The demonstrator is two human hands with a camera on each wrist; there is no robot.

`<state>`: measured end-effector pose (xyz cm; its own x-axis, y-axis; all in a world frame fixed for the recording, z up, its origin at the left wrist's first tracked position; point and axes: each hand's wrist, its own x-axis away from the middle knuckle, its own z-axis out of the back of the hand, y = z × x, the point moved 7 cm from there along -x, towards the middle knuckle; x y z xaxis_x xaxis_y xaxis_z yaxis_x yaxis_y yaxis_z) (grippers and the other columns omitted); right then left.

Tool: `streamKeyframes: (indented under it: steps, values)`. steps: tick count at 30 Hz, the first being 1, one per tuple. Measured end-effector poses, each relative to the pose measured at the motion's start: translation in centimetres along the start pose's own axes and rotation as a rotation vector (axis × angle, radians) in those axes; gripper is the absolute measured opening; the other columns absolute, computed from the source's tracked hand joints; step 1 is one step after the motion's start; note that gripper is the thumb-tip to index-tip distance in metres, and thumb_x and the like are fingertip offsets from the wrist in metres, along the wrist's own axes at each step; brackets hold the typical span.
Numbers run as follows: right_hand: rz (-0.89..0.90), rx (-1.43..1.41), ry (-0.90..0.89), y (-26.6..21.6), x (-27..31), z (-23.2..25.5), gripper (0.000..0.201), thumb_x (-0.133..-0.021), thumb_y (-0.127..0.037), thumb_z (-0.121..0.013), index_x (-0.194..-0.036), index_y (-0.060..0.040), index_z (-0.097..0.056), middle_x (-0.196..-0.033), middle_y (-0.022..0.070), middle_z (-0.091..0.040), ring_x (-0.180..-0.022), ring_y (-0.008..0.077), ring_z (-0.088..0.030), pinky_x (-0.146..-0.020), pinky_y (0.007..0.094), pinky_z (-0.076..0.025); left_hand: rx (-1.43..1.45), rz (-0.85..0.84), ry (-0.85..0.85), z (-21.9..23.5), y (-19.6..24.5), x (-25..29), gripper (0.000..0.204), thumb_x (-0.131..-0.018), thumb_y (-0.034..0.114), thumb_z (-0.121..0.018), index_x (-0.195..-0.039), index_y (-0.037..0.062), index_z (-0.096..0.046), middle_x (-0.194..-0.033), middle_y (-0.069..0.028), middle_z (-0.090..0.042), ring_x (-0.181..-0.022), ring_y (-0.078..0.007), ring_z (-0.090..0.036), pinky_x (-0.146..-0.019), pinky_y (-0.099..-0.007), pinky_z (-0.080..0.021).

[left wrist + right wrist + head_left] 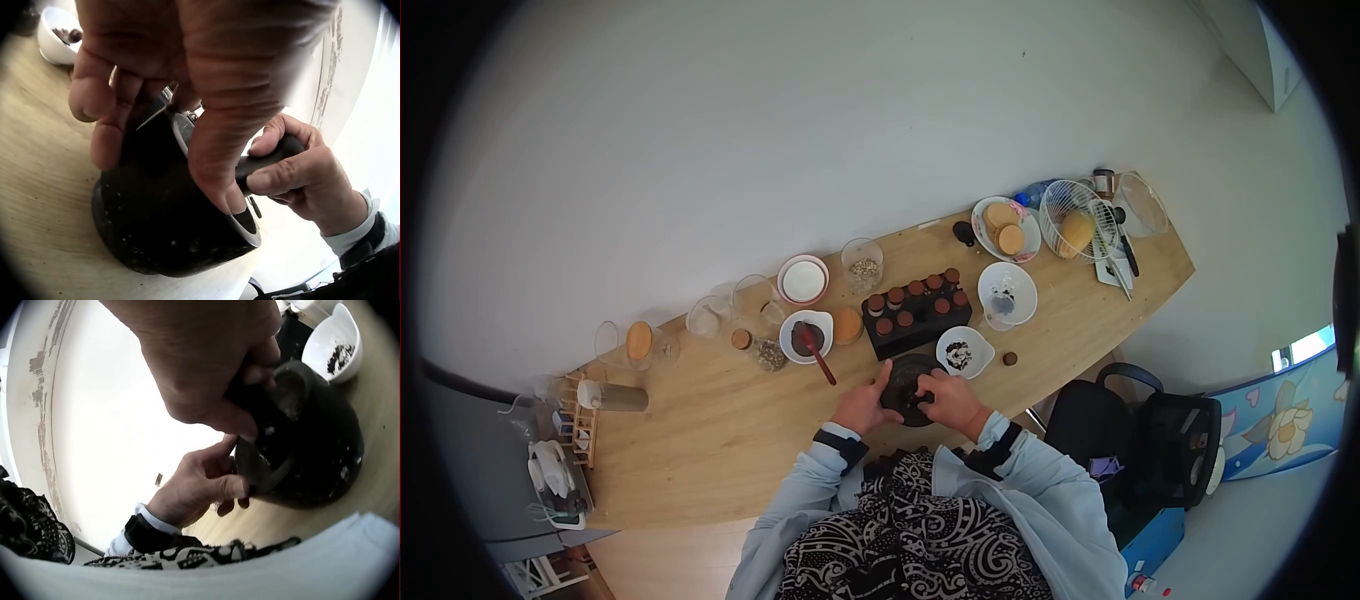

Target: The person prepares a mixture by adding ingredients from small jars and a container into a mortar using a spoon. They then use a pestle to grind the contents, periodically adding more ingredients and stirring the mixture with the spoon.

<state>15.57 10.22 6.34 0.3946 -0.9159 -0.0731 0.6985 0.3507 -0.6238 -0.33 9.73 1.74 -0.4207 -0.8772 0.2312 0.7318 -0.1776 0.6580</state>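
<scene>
A dark stone mortar point(912, 361) stands on the wooden table close before the person's body. My left hand point(863, 408) grips its side, the thumb hooked over the pale rim and the fingers against the outer wall in the left wrist view. The right hand point(953, 400) holds a dark pestle point(252, 166), whose lower end goes down into the mortar and is hidden there. What lies inside the mortar is mostly covered by the hands. Just beyond it, a white spouted bowl point(988, 356) holds dark and pale bits.
Behind the mortar stands a black rack point(895, 346) of cork-topped vials. To its left, a red spoon point(810, 345) rests in another white bowl point(786, 335). Glass jars point(770, 355) line the wall side. A small cork point(1010, 358) lies rightward; a wire basket point(1055, 200) stands farther off.
</scene>
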Motion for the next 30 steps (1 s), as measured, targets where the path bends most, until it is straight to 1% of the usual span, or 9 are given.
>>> streamKeyframes:
  steps: [3, 5, 12, 14, 17, 20, 23, 27, 30]
  values:
    - [0.021, 0.035, -0.011, 0.6, -0.9, 0.8, 0.025, -0.064, -0.015, -0.075, -0.082, -0.0132, -0.058, -0.078, 0.0115, -0.056, -0.07, 0.034, -0.061, -0.061, 0.045, -0.048, 0.004, -0.014, 0.005, 0.0, 0.1, -0.1, 0.116, -0.061, 0.036, -0.084, -0.152, 0.0187, -0.013, -0.098, -0.0242, -0.064, -0.089, -0.0413, -0.064, -0.077, -0.0452, -0.05]
    - [-0.044, 0.037, 0.047, 0.0, -1.4, 1.5, 0.025, -0.064, -0.015, -0.074, -0.083, -0.0136, -0.058, -0.079, 0.0116, -0.057, -0.07, 0.0343, -0.061, -0.061, 0.0451, -0.049, 0.008, -0.011, 0.014, 0.0, 0.1, -0.1, 0.116, -0.062, 0.036, -0.084, -0.152, 0.0186, -0.013, -0.097, -0.024, -0.064, -0.089, -0.0409, -0.064, -0.077, -0.0452, -0.05]
    - [-0.093, 0.13, -0.023, -0.9, -0.5, -0.4, 0.025, -0.064, -0.014, -0.073, -0.083, -0.0135, -0.058, -0.079, 0.0113, -0.057, -0.07, 0.0343, -0.061, -0.06, 0.0455, -0.049, 0.043, 0.023, -0.012, 0.1, 0.1, 0.2, 0.115, -0.063, 0.035, -0.083, -0.152, 0.0191, -0.012, -0.092, -0.0233, -0.065, -0.086, -0.0402, -0.064, -0.075, -0.0455, -0.05]
    - [-0.07, 0.042, 0.105, -0.2, -0.9, 0.1, 0.026, -0.063, -0.014, -0.074, -0.083, -0.0134, -0.058, -0.079, 0.012, -0.057, -0.07, 0.0348, -0.061, -0.06, 0.0455, -0.049, 0.04, 0.027, -0.022, 0.1, 0.2, 0.0, 0.115, -0.063, 0.035, -0.083, -0.152, 0.0192, -0.012, -0.093, -0.0234, -0.066, -0.086, -0.0402, -0.064, -0.075, -0.0456, -0.05]
    - [-0.016, -0.083, 0.08, 0.4, 0.1, 0.0, 0.028, -0.062, -0.014, -0.075, -0.083, -0.0134, -0.057, -0.079, 0.0122, -0.057, -0.07, 0.0352, -0.061, -0.06, 0.045, -0.049, 0.039, 0.016, -0.02, -0.1, -0.2, 0.1, 0.115, -0.063, 0.036, -0.083, -0.152, 0.0194, -0.012, -0.094, -0.0233, -0.066, -0.087, -0.0401, -0.064, -0.075, -0.0454, -0.05]
    - [-0.06, -0.056, -0.009, 1.8, 0.2, 0.6, 0.027, -0.062, -0.013, -0.076, -0.082, -0.0129, -0.057, -0.079, 0.0124, -0.056, -0.069, 0.0352, -0.061, -0.06, 0.0446, -0.049, 0.057, 0.003, -0.016, 0.0, 0.0, 0.0, 0.116, -0.062, 0.036, -0.083, -0.152, 0.0195, -0.012, -0.094, -0.0231, -0.066, -0.087, -0.0398, -0.065, -0.075, -0.0449, -0.05]
    - [-0.068, -0.025, 0.09, 0.7, -0.7, 1.2, 0.027, -0.062, -0.014, -0.076, -0.082, -0.012, -0.058, -0.077, 0.0126, -0.056, -0.07, 0.0352, -0.061, -0.061, 0.0447, -0.049, 0.047, 0.008, -0.016, 0.1, 0.1, 0.0, 0.115, -0.063, 0.035, -0.083, -0.152, 0.0193, -0.012, -0.095, -0.0231, -0.066, -0.086, -0.0398, -0.065, -0.076, -0.0445, -0.05]
    - [-0.028, -0.012, 0.077, -0.2, -0.1, 0.0, 0.027, -0.063, -0.014, -0.076, -0.082, -0.0116, -0.057, -0.077, 0.0133, -0.056, -0.07, 0.0356, -0.061, -0.061, 0.0449, -0.049, 0.052, 0.056, -0.044, -0.1, -0.1, 0.1, 0.115, -0.063, 0.034, -0.083, -0.152, 0.0189, -0.012, -0.096, -0.023, -0.066, -0.087, -0.0404, -0.064, -0.076, -0.0441, -0.05]
    - [-0.046, 0.02, -0.023, 0.1, -0.3, 0.8, 0.027, -0.063, -0.014, -0.078, -0.082, -0.0122, -0.058, -0.08, 0.0115, -0.057, -0.07, 0.0361, -0.06, -0.061, 0.0463, -0.049, 0.089, 0.036, -0.052, 0.4, 0.3, 0.3, 0.114, -0.064, 0.034, -0.083, -0.152, 0.0188, -0.012, -0.093, -0.0232, -0.066, -0.087, -0.0406, -0.064, -0.077, -0.044, -0.05]
